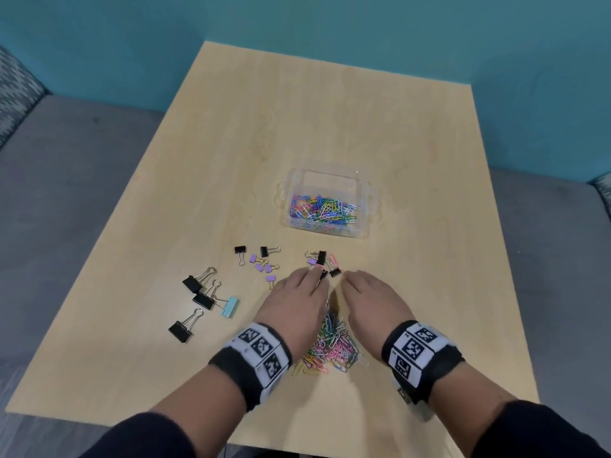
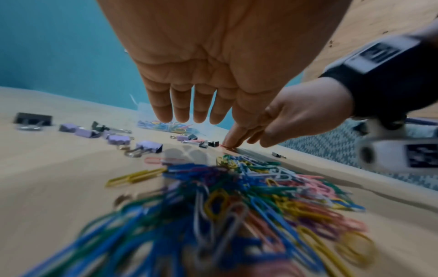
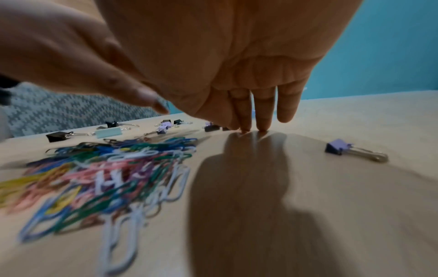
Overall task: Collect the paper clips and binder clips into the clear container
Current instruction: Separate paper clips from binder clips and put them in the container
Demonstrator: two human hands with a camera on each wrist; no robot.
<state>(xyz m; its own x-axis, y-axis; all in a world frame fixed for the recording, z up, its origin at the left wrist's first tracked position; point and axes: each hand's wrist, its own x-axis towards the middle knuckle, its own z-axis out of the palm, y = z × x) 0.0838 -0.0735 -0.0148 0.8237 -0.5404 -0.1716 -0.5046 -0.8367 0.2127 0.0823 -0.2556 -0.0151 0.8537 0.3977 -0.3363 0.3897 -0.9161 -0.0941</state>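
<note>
My left hand [image 1: 299, 294] and right hand [image 1: 370, 294] lie flat and open on the bench [image 1: 297, 127], either side of the paper clips [image 1: 330, 345].

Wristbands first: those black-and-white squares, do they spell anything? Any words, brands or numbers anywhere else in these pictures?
No readable text in any view.
Left wristband: black-and-white square code patterns, not letters; the tiny marks beside them are too small to read.
Right wristband: same kind of patterns, nothing legible.
Clear container, binder clips and paper clips: no label or print visible.
</note>
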